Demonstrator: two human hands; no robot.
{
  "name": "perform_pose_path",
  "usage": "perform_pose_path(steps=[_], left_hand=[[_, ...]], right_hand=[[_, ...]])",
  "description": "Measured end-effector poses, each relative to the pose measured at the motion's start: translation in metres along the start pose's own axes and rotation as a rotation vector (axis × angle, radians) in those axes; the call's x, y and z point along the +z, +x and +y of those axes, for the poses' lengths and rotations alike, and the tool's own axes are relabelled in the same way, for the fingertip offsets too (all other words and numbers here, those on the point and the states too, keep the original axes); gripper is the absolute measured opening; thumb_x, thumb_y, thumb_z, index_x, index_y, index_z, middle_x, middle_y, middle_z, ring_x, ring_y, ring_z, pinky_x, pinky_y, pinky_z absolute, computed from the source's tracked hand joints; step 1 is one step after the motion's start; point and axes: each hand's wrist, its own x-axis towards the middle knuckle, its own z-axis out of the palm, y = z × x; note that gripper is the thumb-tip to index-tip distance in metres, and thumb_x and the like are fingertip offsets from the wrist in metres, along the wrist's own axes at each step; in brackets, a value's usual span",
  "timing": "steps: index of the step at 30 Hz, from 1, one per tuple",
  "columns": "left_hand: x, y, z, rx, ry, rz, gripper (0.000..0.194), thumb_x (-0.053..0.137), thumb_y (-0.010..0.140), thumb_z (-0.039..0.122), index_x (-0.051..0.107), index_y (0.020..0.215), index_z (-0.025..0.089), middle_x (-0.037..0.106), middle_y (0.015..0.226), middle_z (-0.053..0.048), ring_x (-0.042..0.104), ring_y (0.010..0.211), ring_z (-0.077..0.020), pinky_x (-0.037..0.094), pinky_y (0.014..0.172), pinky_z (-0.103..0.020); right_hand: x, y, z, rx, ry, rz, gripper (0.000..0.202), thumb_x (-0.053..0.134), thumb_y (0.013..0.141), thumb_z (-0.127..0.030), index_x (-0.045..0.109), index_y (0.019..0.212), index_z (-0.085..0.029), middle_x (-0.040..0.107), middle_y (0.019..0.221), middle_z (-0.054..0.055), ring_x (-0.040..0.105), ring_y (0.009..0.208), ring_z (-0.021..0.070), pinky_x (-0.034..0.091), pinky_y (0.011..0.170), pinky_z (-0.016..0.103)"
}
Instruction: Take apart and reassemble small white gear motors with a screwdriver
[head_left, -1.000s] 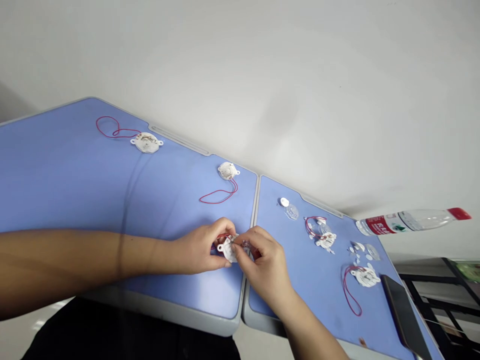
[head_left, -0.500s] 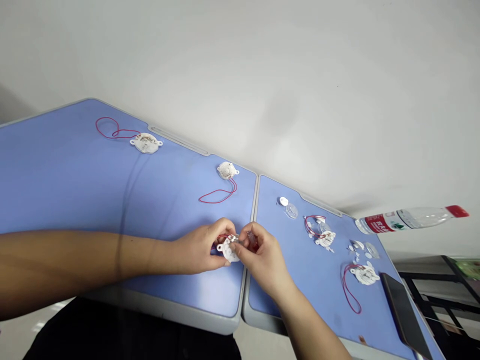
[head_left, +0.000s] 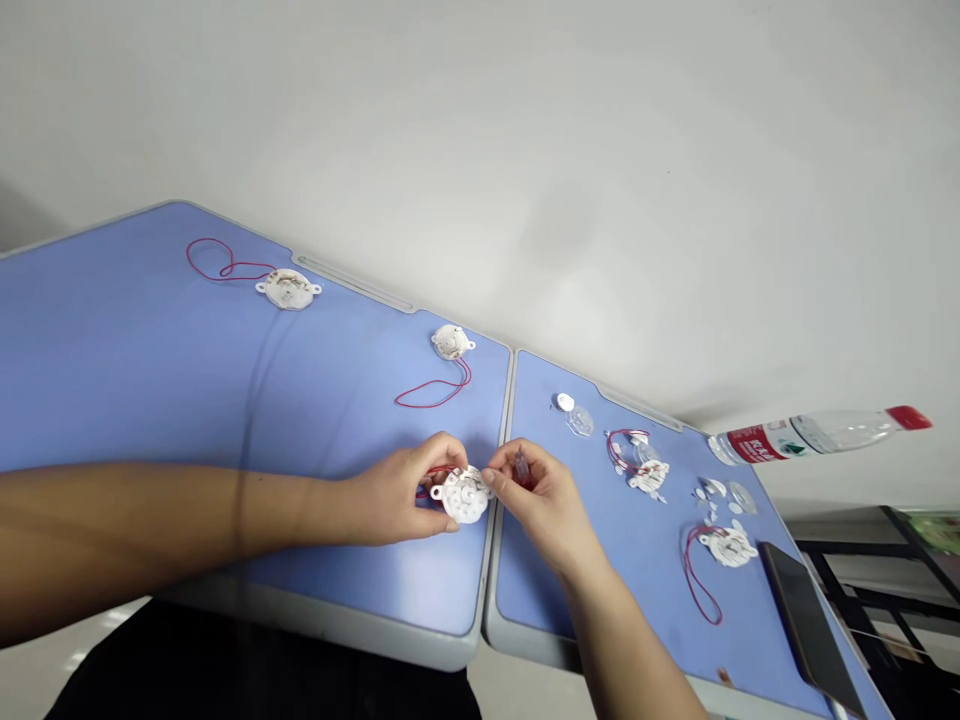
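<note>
My left hand (head_left: 409, 493) grips a round white plastic housing (head_left: 463, 497) by its left side, thumb below and fingers above. The housing has a mounting ear on its left, several small round parts on its face, and red wires running back under my left fingers. At its right edge are the thumb and fingertip of my right hand (head_left: 536, 505), pinched together. A small translucent reddish piece (head_left: 522, 466) is tucked in my curled right fingers; its kind is unclear. Whatever lies between the right fingertips is hidden.
On the blue tables lie similar white housings with red wires (head_left: 289, 289) (head_left: 452, 342) (head_left: 649, 476) (head_left: 729, 547). Nearby are clear discs (head_left: 580, 421), a white round piece (head_left: 565, 402), white fragments, a plastic bottle (head_left: 821, 436) and a dark phone (head_left: 810, 625). A seam (head_left: 501, 450) separates the tables.
My right hand has drawn slightly right, from over the housing's face to its right edge. More of the face now shows. My left hand still holds it.
</note>
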Motion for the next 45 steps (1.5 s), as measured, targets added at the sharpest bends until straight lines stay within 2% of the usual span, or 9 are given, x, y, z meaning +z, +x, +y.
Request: perform_pose_path(steps=[8,19,25,31,37,45], left_hand=[[-0.003,0.0,0.005,0.029,0.049,-0.046,0.034,0.067,0.069,0.018,0.053,0.099,0.022,0.059,0.087,0.003,0.058,0.08,-0.0137,0.048,0.072,-0.025],[-0.006,0.002,0.009,0.102,0.194,-0.034,0.032,0.069,0.07,0.017,0.064,0.102,0.021,0.067,0.101,0.0,0.062,0.095,-0.0188,0.048,0.084,-0.028],[-0.007,0.003,0.009,0.06,0.189,-0.036,0.036,0.071,0.069,0.019,0.063,0.104,0.023,0.068,0.103,0.0,0.062,0.087,-0.0155,0.048,0.077,-0.024],[-0.007,0.003,0.011,0.036,0.155,-0.023,0.034,0.068,0.069,0.02,0.062,0.102,0.021,0.066,0.102,-0.002,0.062,0.087,-0.016,0.05,0.076,-0.026],[-0.004,0.002,0.012,0.0,0.063,-0.029,0.038,0.066,0.068,0.021,0.058,0.105,0.021,0.066,0.097,-0.001,0.063,0.084,-0.0154,0.051,0.075,-0.027],[-0.004,0.001,0.01,0.001,0.059,-0.034,0.036,0.067,0.069,0.022,0.058,0.104,0.02,0.066,0.102,-0.002,0.062,0.086,-0.0157,0.05,0.075,-0.026]], right_hand=[[0.0,0.003,0.004,0.029,0.056,-0.056,0.027,0.072,0.07,-0.04,0.056,0.071,-0.018,0.041,0.057,-0.006,0.037,0.054,0.0096,0.03,0.052,0.024],[0.0,0.005,0.007,0.037,0.099,-0.098,0.025,0.07,0.072,-0.038,0.056,0.071,-0.018,0.044,0.059,-0.006,0.038,0.056,0.0104,0.03,0.055,0.025],[-0.013,0.002,0.001,-0.002,0.062,-0.037,0.023,0.07,0.074,-0.038,0.058,0.071,-0.019,0.042,0.06,-0.005,0.036,0.057,0.0107,0.03,0.055,0.025],[-0.014,0.003,0.002,0.026,0.066,-0.127,0.023,0.07,0.073,-0.038,0.059,0.074,-0.018,0.044,0.06,-0.005,0.037,0.056,0.0101,0.03,0.054,0.024],[-0.013,0.006,0.006,0.041,0.067,-0.153,0.023,0.069,0.073,-0.039,0.059,0.074,-0.018,0.046,0.061,-0.005,0.039,0.058,0.0105,0.031,0.055,0.025],[-0.011,0.007,0.005,0.086,0.128,-0.181,0.017,0.069,0.072,-0.033,0.061,0.071,-0.018,0.051,0.063,-0.004,0.043,0.06,0.0108,0.033,0.059,0.025]])
